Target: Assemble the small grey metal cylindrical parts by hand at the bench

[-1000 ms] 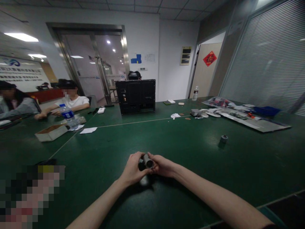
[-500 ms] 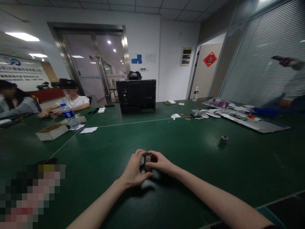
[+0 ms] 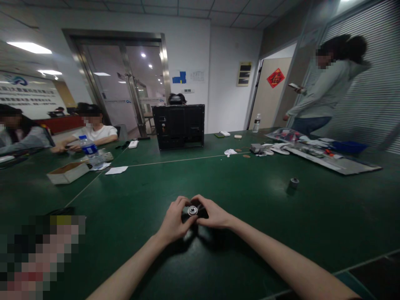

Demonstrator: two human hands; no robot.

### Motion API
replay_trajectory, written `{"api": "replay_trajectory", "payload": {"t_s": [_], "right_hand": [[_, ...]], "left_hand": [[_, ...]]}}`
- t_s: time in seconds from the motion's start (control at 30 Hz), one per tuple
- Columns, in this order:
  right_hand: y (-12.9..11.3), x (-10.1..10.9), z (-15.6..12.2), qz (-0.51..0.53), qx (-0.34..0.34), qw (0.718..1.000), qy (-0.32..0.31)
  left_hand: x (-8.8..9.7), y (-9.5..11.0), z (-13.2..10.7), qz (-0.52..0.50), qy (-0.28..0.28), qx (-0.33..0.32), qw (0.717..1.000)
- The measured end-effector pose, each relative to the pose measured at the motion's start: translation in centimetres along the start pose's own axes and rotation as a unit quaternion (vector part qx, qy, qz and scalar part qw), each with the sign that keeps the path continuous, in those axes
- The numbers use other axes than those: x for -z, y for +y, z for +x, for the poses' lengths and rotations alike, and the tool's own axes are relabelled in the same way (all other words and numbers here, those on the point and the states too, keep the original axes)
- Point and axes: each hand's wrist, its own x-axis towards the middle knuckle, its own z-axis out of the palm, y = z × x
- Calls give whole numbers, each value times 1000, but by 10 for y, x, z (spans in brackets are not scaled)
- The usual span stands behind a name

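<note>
A small metal cylinder is held between my hands low over the green table, just below the middle of the head view. Its round, silvery end faces me, with a dark centre. My left hand curls round its left side, thumb in front and fingers behind. From the right, my right hand closes in with bent index finger and thumb near its rim. The fingertips behind it are hidden. Off to the right, a similar short metal cylinder stands alone on the table.
A black metal cabinet stands at the table's far side. An open box and a water bottle are at left. A silvery sheet with parts lies at right. Two people sit at left; another person walks behind the table.
The metal cylinder has turned from side-on to end-on toward me. My right thumb has shifted off its front, down and right. The person at right has stepped further into view, leftward.
</note>
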Motion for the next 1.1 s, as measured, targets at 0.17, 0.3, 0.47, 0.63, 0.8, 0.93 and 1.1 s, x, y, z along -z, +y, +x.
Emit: {"api": "replay_trajectory", "payload": {"t_s": [0.17, 0.3, 0.47, 0.63, 0.8, 0.93, 1.1], "right_hand": [[-6, 2, 2, -32, 7, 996, 84], [-6, -5, 4, -50, 15, 994, 95], [-8, -7, 6, -36, 17, 991, 125], [0, 8, 8, -44, 3, 990, 135], [21, 23, 5, -105, -44, 994, 3], [27, 24, 1, -117, -42, 991, -44], [24, 22, 1, -142, -35, 988, -54]], "left_hand": [[-1, -2, 0, 14, -7, 15, 1000], [-4, -5, 0, 21, -8, 17, 1000], [-4, -3, 0, 28, -12, 8, 999], [-2, 0, 1, 30, 1, 10, 1000], [-1, -1, 1, 32, 17, 34, 999], [-1, -1, 2, 26, 29, 38, 999], [-1, -1, 1, 24, 33, 41, 998]]}}
